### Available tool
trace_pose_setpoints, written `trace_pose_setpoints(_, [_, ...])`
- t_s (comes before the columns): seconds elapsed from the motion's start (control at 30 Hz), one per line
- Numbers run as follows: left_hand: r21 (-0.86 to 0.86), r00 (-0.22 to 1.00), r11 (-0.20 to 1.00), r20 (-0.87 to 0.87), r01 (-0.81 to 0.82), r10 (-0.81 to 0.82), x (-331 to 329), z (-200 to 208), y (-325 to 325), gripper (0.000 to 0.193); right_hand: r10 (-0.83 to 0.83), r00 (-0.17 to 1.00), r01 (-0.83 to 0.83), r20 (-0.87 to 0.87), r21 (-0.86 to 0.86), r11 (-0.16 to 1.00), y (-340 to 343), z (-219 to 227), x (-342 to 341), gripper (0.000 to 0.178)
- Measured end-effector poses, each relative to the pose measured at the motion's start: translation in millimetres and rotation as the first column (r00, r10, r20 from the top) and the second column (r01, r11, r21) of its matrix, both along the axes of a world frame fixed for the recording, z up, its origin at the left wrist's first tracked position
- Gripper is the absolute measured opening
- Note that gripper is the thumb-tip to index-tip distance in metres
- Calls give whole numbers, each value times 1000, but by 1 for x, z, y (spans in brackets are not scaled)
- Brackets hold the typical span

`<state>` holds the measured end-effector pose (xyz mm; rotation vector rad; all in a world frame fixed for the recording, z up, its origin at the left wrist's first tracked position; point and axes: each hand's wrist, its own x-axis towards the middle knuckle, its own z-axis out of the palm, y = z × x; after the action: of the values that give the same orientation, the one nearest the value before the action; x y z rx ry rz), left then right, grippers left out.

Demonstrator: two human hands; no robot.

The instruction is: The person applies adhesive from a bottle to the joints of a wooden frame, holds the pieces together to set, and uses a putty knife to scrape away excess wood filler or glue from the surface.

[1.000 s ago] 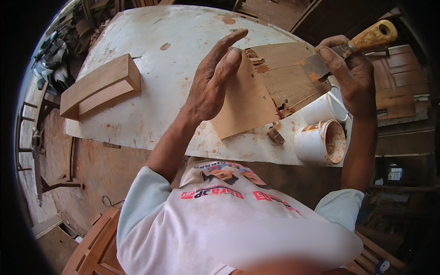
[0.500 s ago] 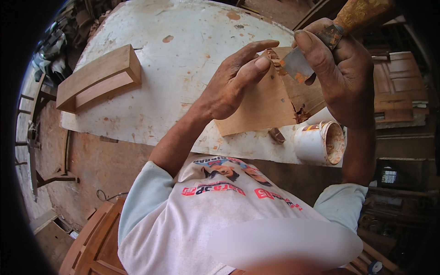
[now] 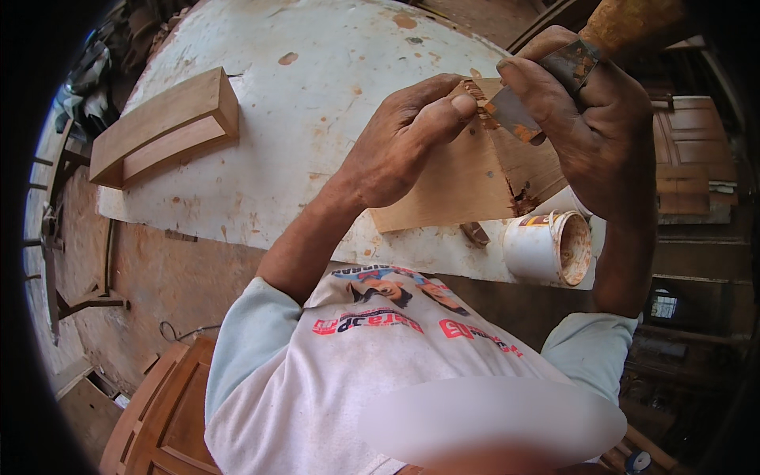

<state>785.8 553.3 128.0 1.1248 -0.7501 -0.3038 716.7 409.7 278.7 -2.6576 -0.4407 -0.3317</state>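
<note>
Your left hand (image 3: 400, 141) and right hand (image 3: 594, 131) are closer together than a second ago, near the chipped edge of the wooden piece (image 3: 451, 178) on the white table (image 3: 317, 103). Your right hand grips the scraper (image 3: 507, 113) by its blade, maybe to steer it better. I can't tell if your left hand grips the wooden piece, perhaps to keep it still
</note>
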Motion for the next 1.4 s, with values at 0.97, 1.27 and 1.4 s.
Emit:
trace_pose_setpoints(0.97, [-96,997,993,-13,68,-70,7,-9,-8,48,13,996,-11,90,-21,1000,-3,-6,-3,12])
trace_pose_setpoints(1.27, [17,998,997,-10,70,-70,5,1,-2,48,-85,993,80,81,64,995,-5,-6,-6,17])
trace_pose_setpoints(1.4, [-7,998,998,5,62,-62,3,0,-5,48,-42,978,24,206,88,996,-15,-12,-3,19])
